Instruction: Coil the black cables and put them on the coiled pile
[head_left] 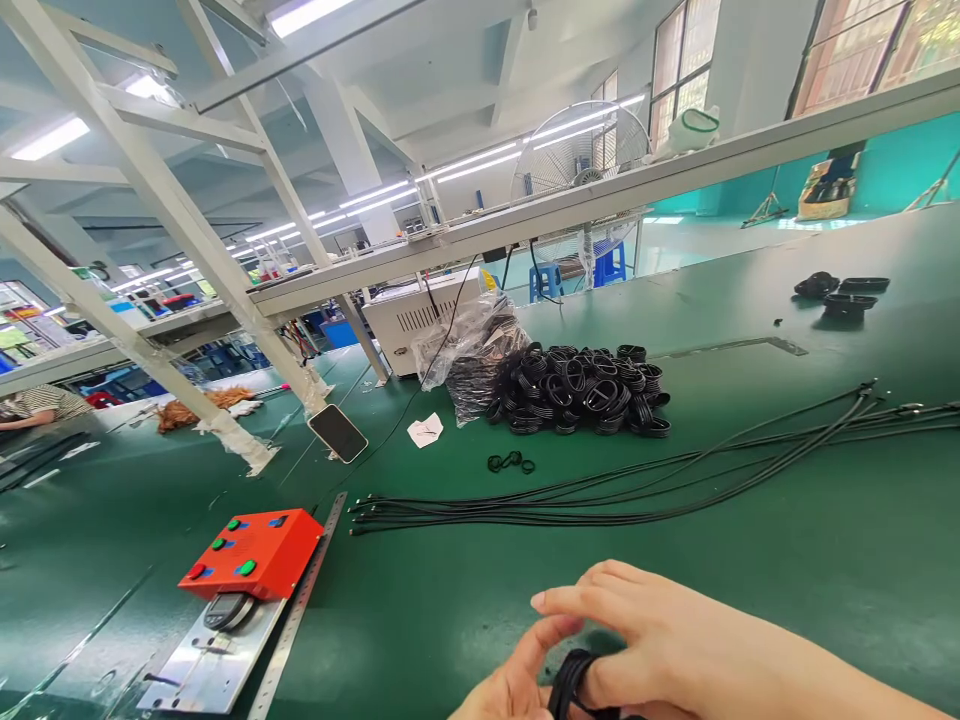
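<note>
Two hands close on one small black cable loop (570, 688) at the near edge of the green worktop (420, 610): your left hand (506, 690) pinches it from below, your right hand (645, 640) grips it from above. Beyond you lie straight black cables (600, 505), a heap of black coils (577, 390) and an orange button box (251, 552); a pedestal fan (581, 160) stands further back.
</note>
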